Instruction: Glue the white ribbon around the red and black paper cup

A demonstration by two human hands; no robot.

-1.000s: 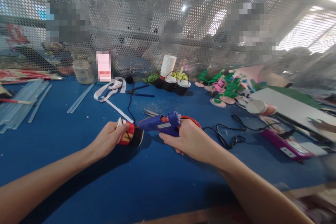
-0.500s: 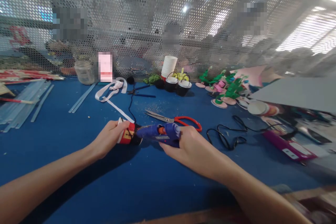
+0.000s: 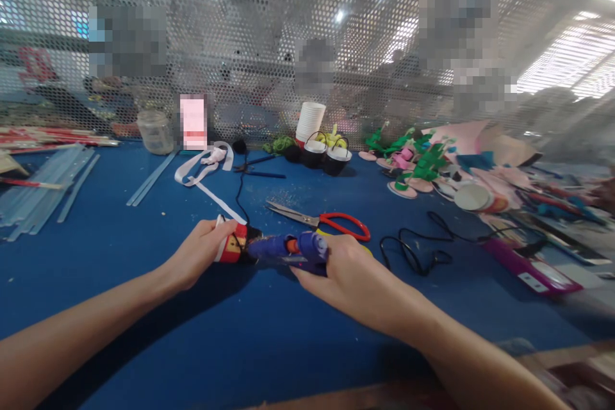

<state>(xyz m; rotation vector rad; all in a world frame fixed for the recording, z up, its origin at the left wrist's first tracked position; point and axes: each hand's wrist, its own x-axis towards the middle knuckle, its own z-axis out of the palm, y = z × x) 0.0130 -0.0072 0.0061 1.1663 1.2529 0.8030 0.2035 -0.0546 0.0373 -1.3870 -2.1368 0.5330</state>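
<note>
My left hand (image 3: 196,253) is closed round a small red and black decorated cup (image 3: 234,248) lying on its side on the blue table (image 3: 144,282). My right hand (image 3: 350,269) grips a blue glue gun (image 3: 291,250), whose nozzle points left into the cup's black end. A thin black cord (image 3: 239,189) runs from the cup area toward the back of the table.
Red-handled scissors (image 3: 331,221) lie just behind the glue gun. A coiled black cable (image 3: 418,256) lies to the right. Clear glue sticks (image 3: 43,186) lie far left, a white ribbon (image 3: 204,170), stacked white cups (image 3: 308,120) and green and pink foam pieces (image 3: 413,163) lie behind. A perforated metal screen (image 3: 269,32) closes the back.
The glue gun has dropped lower and tipped flatter, its nozzle now pushed into the cup's end. The scissors behind it have come into full view. A grey board at the right has gone.
</note>
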